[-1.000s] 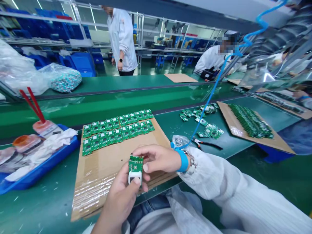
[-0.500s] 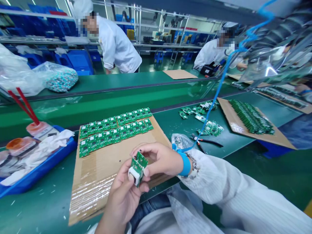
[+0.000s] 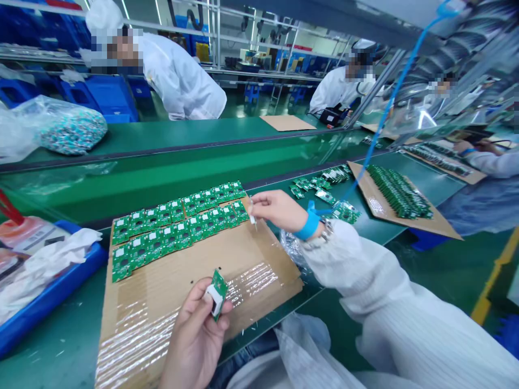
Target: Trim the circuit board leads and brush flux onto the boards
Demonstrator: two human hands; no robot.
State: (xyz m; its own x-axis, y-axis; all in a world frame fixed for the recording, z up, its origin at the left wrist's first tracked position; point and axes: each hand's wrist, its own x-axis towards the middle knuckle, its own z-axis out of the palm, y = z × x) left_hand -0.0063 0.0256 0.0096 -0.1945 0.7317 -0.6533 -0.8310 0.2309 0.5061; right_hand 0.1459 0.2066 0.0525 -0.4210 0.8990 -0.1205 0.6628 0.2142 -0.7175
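Note:
My left hand is closed around a small green circuit board with a white block at its lower end, the thumb pressing on that block. It is held above the near part of a cardboard sheet. My right hand, in a blue wrist strap, pinches a second small circuit board, seen nearly edge-on, with a white part low on it. That hand hovers by the right end of two rows of green circuit boards on the cardboard.
A blue tray with white cloth and containers stands at left. Loose boards lie beyond my right hand, near another cardboard stacked with boards. A blue coiled cord runs to my wrist. Two people in white work across the bench.
The two boards, together in both hands before, are now apart. My right hand has moved forward and right with one; my left keeps the other. The person across has bent lower leftward.

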